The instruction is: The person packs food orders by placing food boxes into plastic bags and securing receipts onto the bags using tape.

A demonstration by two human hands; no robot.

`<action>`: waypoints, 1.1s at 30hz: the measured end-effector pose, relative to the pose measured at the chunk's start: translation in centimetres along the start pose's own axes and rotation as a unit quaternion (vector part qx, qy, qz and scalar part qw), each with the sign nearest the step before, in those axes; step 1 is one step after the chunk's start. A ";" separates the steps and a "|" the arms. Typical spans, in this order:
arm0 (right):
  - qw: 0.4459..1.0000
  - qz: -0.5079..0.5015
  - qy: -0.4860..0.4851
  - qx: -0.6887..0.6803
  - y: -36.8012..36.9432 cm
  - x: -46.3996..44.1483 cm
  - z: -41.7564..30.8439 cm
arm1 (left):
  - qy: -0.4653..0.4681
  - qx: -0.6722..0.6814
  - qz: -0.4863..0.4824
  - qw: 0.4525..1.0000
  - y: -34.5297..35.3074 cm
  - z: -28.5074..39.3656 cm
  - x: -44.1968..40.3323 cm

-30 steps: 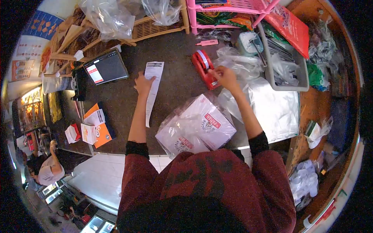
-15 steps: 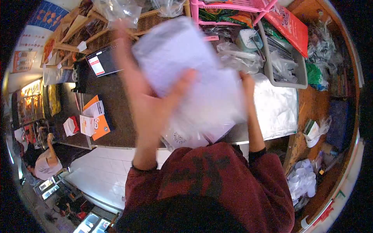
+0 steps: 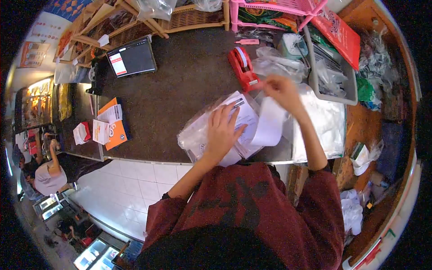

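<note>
On the dark counter, my left hand (image 3: 222, 130) lies flat with its fingers stretched over printed papers (image 3: 246, 118). Beneath them is a clear plastic bag (image 3: 191, 135). A white sheet (image 3: 270, 123) curls up at the papers' right side, below my right hand (image 3: 282, 92). That hand is closed in a pinch by the front end of a red tape dispenser (image 3: 244, 69). What its fingertips hold is too blurred to make out.
A tablet (image 3: 131, 58) and an orange folder (image 3: 118, 135) lie to the left. Clear bags (image 3: 281, 65), a grey bin (image 3: 346, 94) and a stack of plastic sheets (image 3: 317, 128) are at right. A pink rack (image 3: 265, 6) stands behind. Another person (image 3: 50, 175) is far left.
The papers and plastic bag, raised in both hands before, now rest on the counter. My left hand has come down onto them; my right hand has moved beside the tape dispenser, now uncovered.
</note>
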State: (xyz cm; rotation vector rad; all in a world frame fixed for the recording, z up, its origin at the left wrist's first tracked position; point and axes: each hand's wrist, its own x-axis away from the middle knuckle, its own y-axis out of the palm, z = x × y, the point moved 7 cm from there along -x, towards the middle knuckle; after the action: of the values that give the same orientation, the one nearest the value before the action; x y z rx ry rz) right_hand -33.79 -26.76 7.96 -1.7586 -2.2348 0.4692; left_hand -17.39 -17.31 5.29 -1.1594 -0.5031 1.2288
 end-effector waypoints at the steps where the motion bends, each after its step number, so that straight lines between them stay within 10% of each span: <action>1: 0.997 -0.049 0.005 0.053 2.7 -0.8 -0.3 | 0.006 0.015 -0.024 1.000 0.6 0.0 0.3; 6: 0.961 -0.188 0.006 0.204 9.8 -1.3 3.4 | -0.006 0.028 -0.069 0.997 0.7 0.7 0.9; 16: 0.902 -0.051 0.065 0.424 4.8 0.6 6.5 | 0.013 -0.018 -0.098 0.995 2.0 0.8 0.6; 22: 0.943 -0.205 0.176 0.194 5.0 5.3 17.3 | 0.018 -0.028 -0.172 0.984 0.8 1.2 -1.2; 27: 0.987 0.130 0.009 0.092 0.3 -3.6 11.1 | -0.023 0.029 -0.334 0.942 -1.8 0.7 -9.4; 33: 0.975 0.101 0.137 -0.145 3.1 -3.4 14.1 | 0.147 0.057 -0.256 0.954 6.4 -2.2 -20.1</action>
State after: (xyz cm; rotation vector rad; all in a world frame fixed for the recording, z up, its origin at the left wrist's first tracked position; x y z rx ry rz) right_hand -35.77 -30.65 -6.22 -2.0616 -2.0195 -0.0709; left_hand -25.03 -37.05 4.07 -1.0077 -0.4623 0.6155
